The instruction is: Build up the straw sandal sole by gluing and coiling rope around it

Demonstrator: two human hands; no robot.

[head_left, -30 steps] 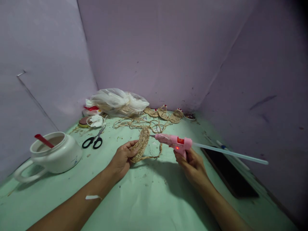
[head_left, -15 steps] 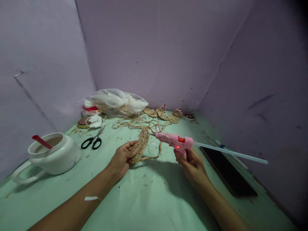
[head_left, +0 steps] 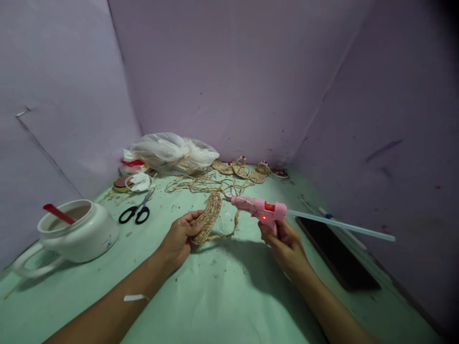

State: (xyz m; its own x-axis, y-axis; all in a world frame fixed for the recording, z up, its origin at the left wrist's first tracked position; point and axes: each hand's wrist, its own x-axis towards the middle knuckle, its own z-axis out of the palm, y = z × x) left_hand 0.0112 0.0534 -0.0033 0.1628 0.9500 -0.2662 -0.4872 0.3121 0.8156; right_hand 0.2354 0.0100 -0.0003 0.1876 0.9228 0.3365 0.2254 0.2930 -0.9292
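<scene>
My left hand [head_left: 181, 239] is closed on the near end of an oval coil of braided straw cord [head_left: 211, 219], tilted up off the table. A loose tail of the cord [head_left: 224, 236] runs from its lower end toward the right and curves away. In my right hand [head_left: 285, 243] is a pink glue gun [head_left: 254, 206], its red light lit and a long clear glue stick [head_left: 340, 223] coming out of the back. The gun's nozzle [head_left: 226, 199] points left at the coil's upper right edge; whether it touches, I cannot tell.
Left of my arm stands a white mug [head_left: 89, 239] with a red straw, near black-handled scissors [head_left: 134, 214]. At the back lie a plastic bag [head_left: 172, 153], more cord [head_left: 193, 184] and small woven slippers [head_left: 241, 168]. A dark phone [head_left: 339, 253] lies at right.
The whole view has shifted slightly, so things appear a little further left. Both hands keep their grip, and the glue gun stays at the coil's edge.
</scene>
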